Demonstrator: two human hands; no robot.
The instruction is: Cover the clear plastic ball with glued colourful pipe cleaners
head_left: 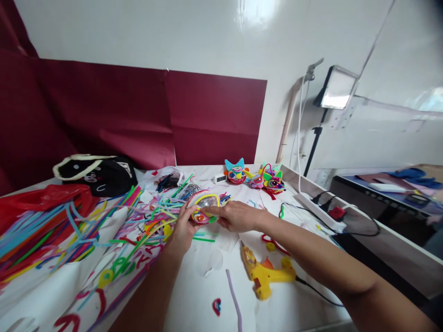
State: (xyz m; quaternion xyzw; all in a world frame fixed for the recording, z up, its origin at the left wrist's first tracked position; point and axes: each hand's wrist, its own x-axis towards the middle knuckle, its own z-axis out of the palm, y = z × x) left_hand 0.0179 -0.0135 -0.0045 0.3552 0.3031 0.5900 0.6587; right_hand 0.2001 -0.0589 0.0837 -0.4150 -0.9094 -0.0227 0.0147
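A rounded, clear-topped craft piece (206,201) is covered along its rims with pink, yellow and orange pipe cleaners. It is held above the white table by my left hand (184,226), whose fingers and thumb wrap its left side. My right hand (238,216) is at the piece's right side, index finger stretched out against its front and the other fingers curled. Whether those curled fingers grip the edge is hidden. Below my right forearm lies a yellow glue gun (265,272). A lilac pipe cleaner (234,299) and a small red-and-blue piece (216,306) lie nearer to me.
Heaps of coloured pipe cleaners (138,230) cover the left side. A black bag (97,175) stands behind them. Finished-looking animal faces (236,171) sit at the back. A power strip (320,212) with cables runs along the right edge, near a lamp (338,87).
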